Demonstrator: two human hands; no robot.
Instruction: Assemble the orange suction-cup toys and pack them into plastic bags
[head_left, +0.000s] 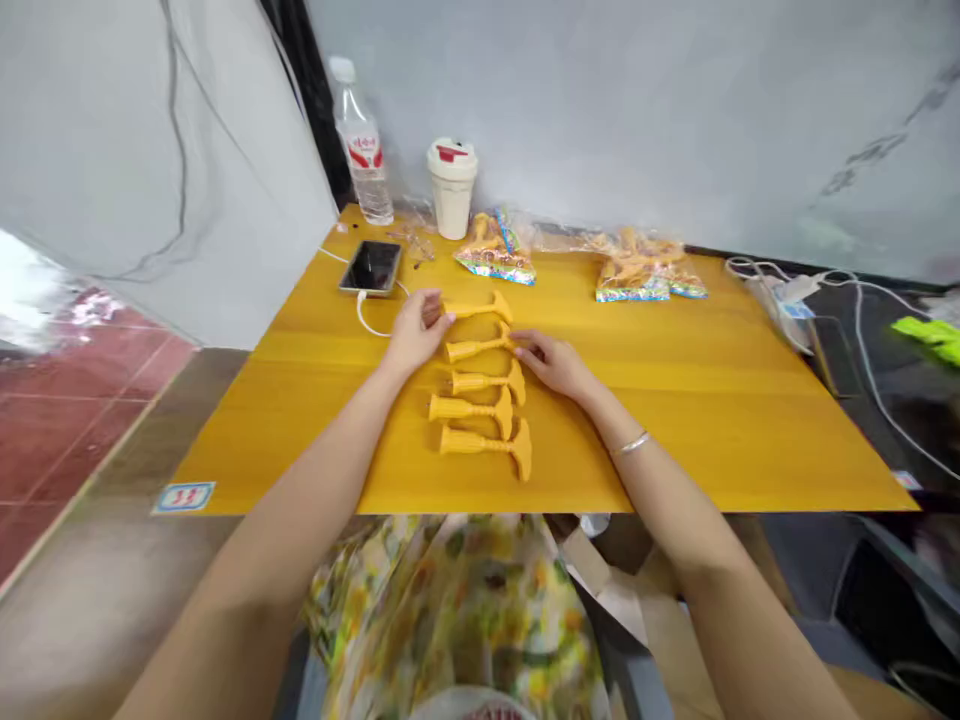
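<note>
Several yellow plastic toy hammers lie in a column on the table, handles to the left and heads to the right. My left hand (415, 330) has thumb and fingers closed at the handle end of the farthest toy hammer (480, 308). At the head of the second toy hammer (477, 346) is my right hand (553, 362), its fingertips pinched on the head's right side. Closer to me lie a third toy hammer (487, 381), then another toy hammer (472, 408), and the nearest toy hammer (484, 442) by the front edge.
On the yellow table (675, 420), a water bottle (365, 160), a lidded cup (452, 195) and a phone (372, 267) with a white cable stand back left. Bagged toy hammers (495, 250) and more bags (645, 268) lie along the wall. Cables (795, 280) run at right.
</note>
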